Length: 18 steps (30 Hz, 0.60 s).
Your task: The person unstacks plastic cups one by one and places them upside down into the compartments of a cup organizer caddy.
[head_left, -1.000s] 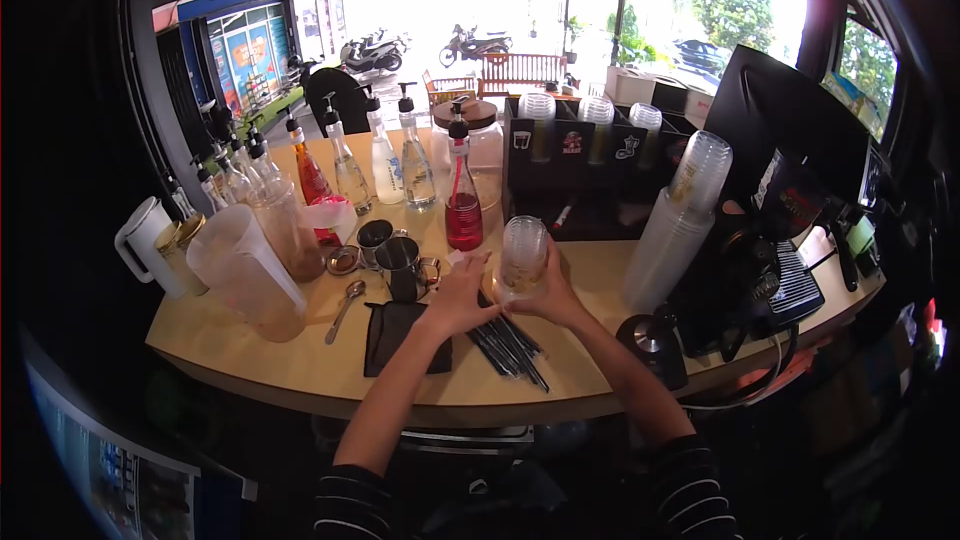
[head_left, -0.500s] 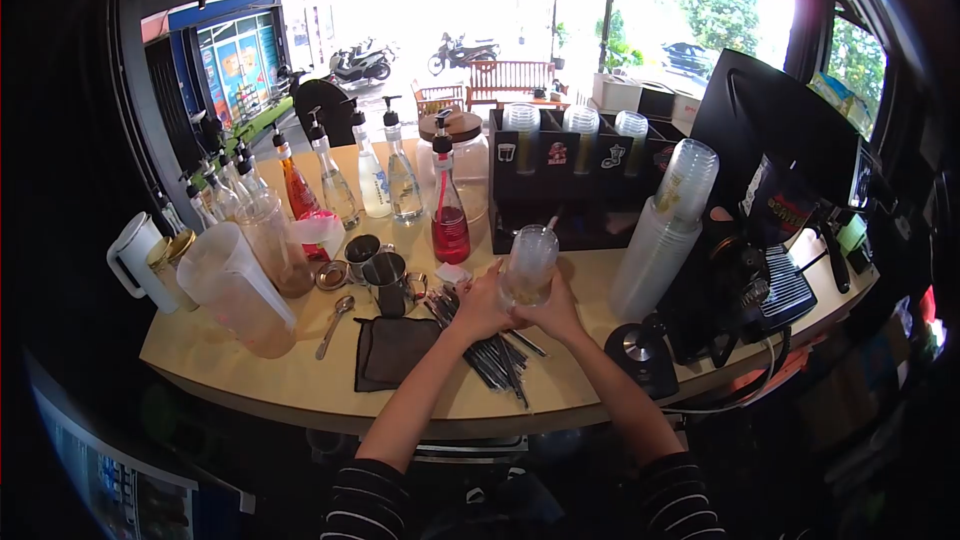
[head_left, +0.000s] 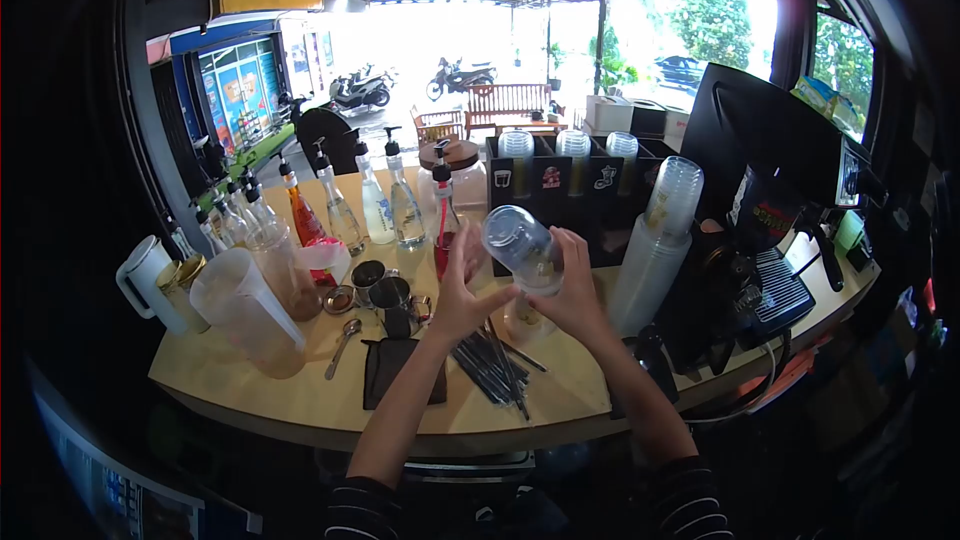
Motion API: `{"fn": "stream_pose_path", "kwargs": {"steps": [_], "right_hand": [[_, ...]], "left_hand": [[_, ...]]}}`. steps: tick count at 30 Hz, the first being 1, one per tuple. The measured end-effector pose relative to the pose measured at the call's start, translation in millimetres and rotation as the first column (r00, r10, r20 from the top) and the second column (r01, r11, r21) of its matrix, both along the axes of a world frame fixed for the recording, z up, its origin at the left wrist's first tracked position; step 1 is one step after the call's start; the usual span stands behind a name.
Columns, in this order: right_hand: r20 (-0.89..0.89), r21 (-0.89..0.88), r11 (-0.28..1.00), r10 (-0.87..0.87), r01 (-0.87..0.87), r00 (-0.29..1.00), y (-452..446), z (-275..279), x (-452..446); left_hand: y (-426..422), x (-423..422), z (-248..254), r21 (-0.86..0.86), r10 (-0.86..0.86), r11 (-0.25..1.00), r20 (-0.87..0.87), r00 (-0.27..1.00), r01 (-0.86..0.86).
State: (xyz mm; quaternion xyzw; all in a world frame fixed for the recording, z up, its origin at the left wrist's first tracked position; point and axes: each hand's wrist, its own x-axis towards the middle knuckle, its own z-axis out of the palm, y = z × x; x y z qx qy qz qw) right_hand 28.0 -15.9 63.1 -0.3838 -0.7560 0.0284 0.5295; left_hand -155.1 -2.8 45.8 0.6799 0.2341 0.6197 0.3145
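A clear plastic cup or small stack of cups [head_left: 522,243] is tilted, bottom up, above the counter. My right hand [head_left: 575,285] holds it from the right, fingers wrapped round its side. At its left, my left hand [head_left: 468,290] has its fingers raised and apart, the thumb near the cup's lower edge. Another clear cup [head_left: 524,320] stands on the counter below the hands, partly hidden. Black wrapped straws [head_left: 490,368] lie in front of my left hand. Behind that hand stands a bottle of red syrup [head_left: 443,230].
Metal pitchers [head_left: 390,298], a spoon [head_left: 342,348], a dark cloth [head_left: 405,373] and a large plastic jug [head_left: 250,315] are at the left. Tall cup stacks [head_left: 650,270] and a coffee machine [head_left: 765,290] stand right; a black cup holder [head_left: 550,185] is behind.
The cup in my hands has risen and tilted, uncovering another cup beneath. My left hand has opened away from its side. The camera view has shifted slightly.
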Motion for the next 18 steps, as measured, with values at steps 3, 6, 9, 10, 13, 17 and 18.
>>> {"fn": "stream_pose_path", "kwargs": {"steps": [3,6,9,10,13,17,18], "right_hand": [[0.148,0.02,1.0,-0.001,-0.002,0.989,-18.9,16.2,-10.6],[-0.002,-0.043,0.987,0.158,-0.158,0.987,-33.8,21.6,-18.4],[-0.221,-0.115,0.937,0.3,-0.33,0.928,-47.1,16.4,-26.6],[-0.275,-0.203,0.844,0.438,-0.497,0.856,-46.1,13.9,-26.5],[-0.475,-0.315,0.643,0.531,-0.699,0.702,-62.2,21.0,-35.8],[-0.538,-0.303,0.643,0.494,-0.704,0.683,-61.4,17.1,-44.6],[-0.509,-0.26,0.66,0.527,-0.705,0.681,-60.1,12.3,-45.5]], "left_hand": [[-32.1,-11.7,42.6,0.004,0.01,1.0,0.022,1.0,-0.01],[-45.9,-27.1,46.3,-0.068,-0.003,0.998,0.116,0.993,0.011],[-53.1,-48.5,31.0,-0.102,-0.023,0.994,0.221,0.975,0.047],[-55.7,-53.8,25.2,-0.132,-0.062,0.986,0.278,0.959,0.102],[-67.0,-65.6,12.7,-0.172,-0.098,0.971,0.348,0.932,0.167],[-75.0,-81.5,2.1,-0.125,-0.105,0.984,0.184,0.977,0.13],[-78.2,-82.6,1.7,-0.132,-0.108,0.982,0.21,0.972,0.138]]}}
